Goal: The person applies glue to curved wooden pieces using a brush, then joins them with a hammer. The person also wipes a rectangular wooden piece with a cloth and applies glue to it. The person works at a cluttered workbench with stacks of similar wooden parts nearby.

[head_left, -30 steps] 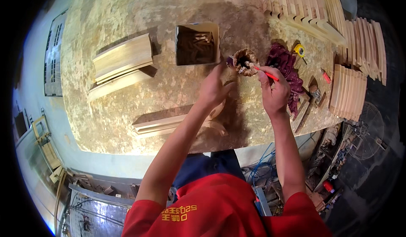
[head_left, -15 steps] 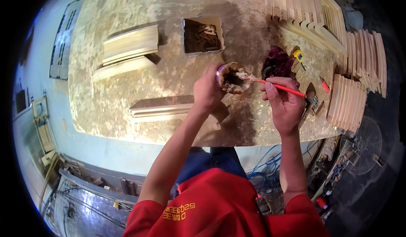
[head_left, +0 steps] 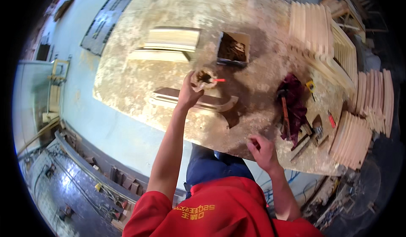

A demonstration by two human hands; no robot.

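Note:
My left hand (head_left: 188,95) is wrapped round a small round pot (head_left: 197,81) whose rim is thickly crusted with brown residue. A red-handled brush (head_left: 219,80) stands in the pot, its handle poking out to the right. Just below the pot lies a pale wooden piece with a curved end (head_left: 198,105). Close to the table's front edge, my right hand (head_left: 264,151) hovers with its fingers curled in, and nothing shows in them. The brush's bristles are hidden inside the pot.
Boards (head_left: 173,39) lie far left, beside an open box (head_left: 248,40) of wood bits. To the right are a dark red cloth (head_left: 298,108), a wooden-handled hammer (head_left: 285,114), a yellow tape measure (head_left: 311,86), and stacked curved wooden parts (head_left: 311,27) along the table's (head_left: 262,93) right side.
My right hand has let go of the brush, which now rests in the pot, and has drawn back toward the table edge. The view has turned; the hammer on the cloth now shows.

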